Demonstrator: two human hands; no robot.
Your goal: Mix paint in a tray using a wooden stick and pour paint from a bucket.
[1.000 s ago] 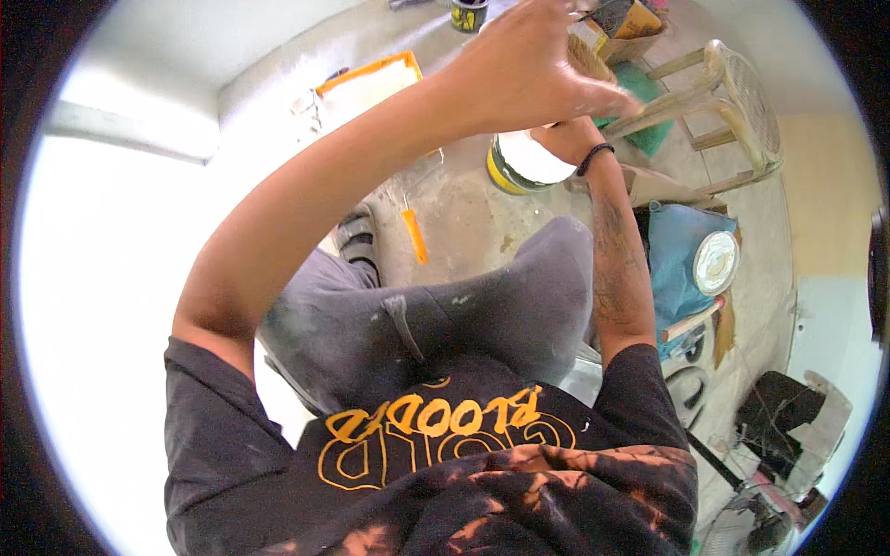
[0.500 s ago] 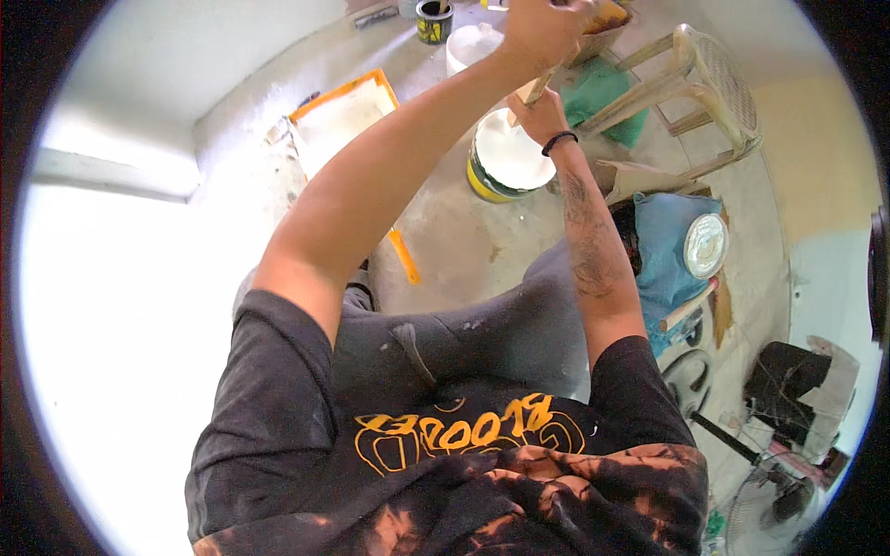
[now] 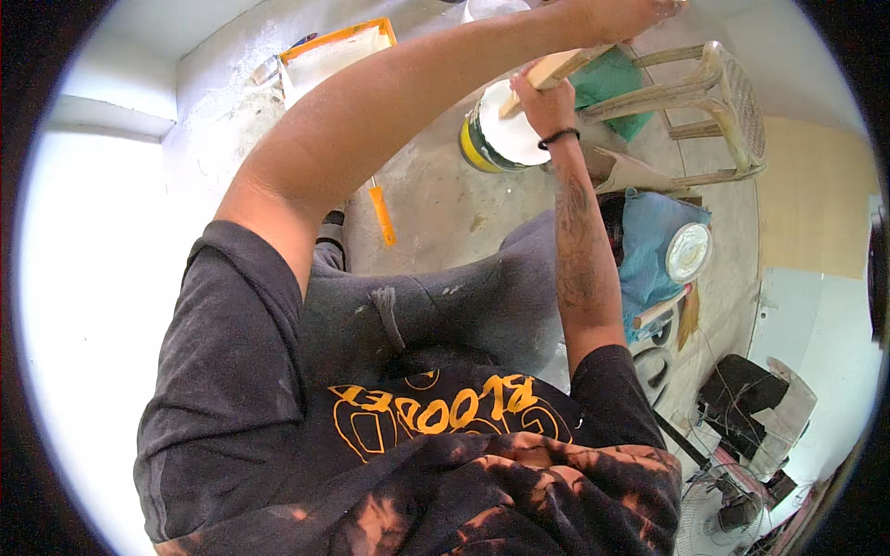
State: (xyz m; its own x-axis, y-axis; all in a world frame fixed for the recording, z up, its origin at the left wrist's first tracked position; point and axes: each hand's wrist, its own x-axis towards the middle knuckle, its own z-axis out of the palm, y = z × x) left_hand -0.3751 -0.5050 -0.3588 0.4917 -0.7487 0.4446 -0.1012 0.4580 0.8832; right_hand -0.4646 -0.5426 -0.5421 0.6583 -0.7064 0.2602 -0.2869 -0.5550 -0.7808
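At the upper edge of the head view, my left hand (image 3: 630, 17) reaches across, just above a pale wooden stick (image 3: 570, 61), its fingers bent and partly cut off, so what they hold is unclear. My right hand (image 3: 547, 104), with a dark band at the wrist, is closed round the stick, whose lower end is over a green and yellow bucket (image 3: 482, 148) with white contents. An orange-handled tool (image 3: 383, 215) lies on the floor (image 3: 445, 208) below my left forearm, and an orange-rimmed tray (image 3: 338, 33) sits behind that arm.
A weathered stool (image 3: 732, 120) stands at upper right beside a green bag (image 3: 623, 83). Farther down are a blue cloth (image 3: 649, 273) with a white round lid (image 3: 688, 250), a broom (image 3: 688, 315), a fan (image 3: 728, 510) and dark panels (image 3: 746, 385). A white container (image 3: 491, 9) is at the back.
My left hand has moved right and up toward the frame edge. My right hand and the stick have shifted up, and the stick's length now shows more beneath my left hand.
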